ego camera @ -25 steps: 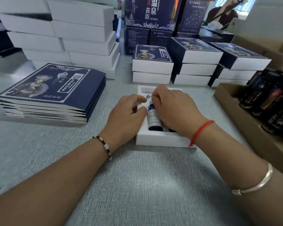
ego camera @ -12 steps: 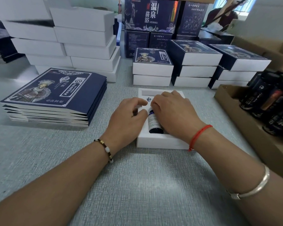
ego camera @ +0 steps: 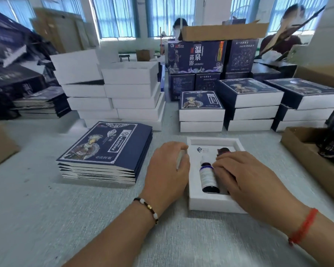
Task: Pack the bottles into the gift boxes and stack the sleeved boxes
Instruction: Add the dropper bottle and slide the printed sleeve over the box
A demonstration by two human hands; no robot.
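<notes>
Since a moment ago the view has lifted and the left hand (ego camera: 167, 168) has slid off the bottle (ego camera: 208, 176) to the left rim of the white gift box (ego camera: 206, 204) at lower centre — the bottle now lies seated in its slot, so sleeving probably comes next. The left fingers curl loosely against the box wall, gripping nothing I can make out. The right hand (ego camera: 245, 180) lies nearly flat, fingers pressing a second, mostly hidden bottle just right of the first.

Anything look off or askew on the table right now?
One thing: in the back-left stacks of white boxes, the top box sits tilted, one edge raised off the box below. The open gift box and its bottle look fine.
</notes>
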